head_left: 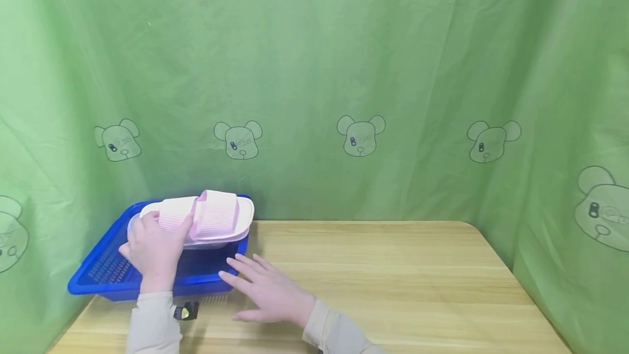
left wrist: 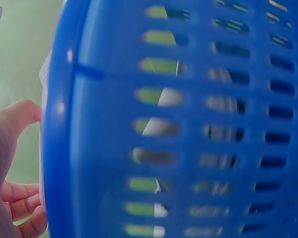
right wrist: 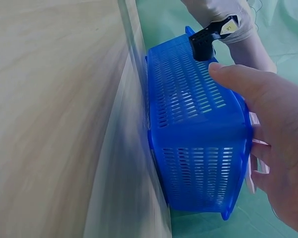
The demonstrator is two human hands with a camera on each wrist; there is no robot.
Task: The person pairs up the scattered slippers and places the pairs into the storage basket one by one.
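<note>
A pair of pink slippers (head_left: pixel 218 217) with ribbed straps lies across the far part of a blue perforated plastic basket (head_left: pixel 147 290). My left hand (head_left: pixel 154 245) holds the slippers near their left end, thumb against a strap and fingers over the far left edge. In the left wrist view the basket wall (left wrist: pixel 109 124) hides most of that hold. To the right, my right hand (head_left: pixel 272 291) is spread with straight fingers close to the basket's front right corner. The right wrist view has its thumb reaching over the basket's side, with nothing gripped.
The basket stands at the left of a wooden table (head_left: pixel 393 277), near the green curtain (head_left: pixel 314 70) behind it. More curtain hangs along both sides. A small black device (head_left: pixel 189 311) is strapped at my left wrist, close to the basket's front wall.
</note>
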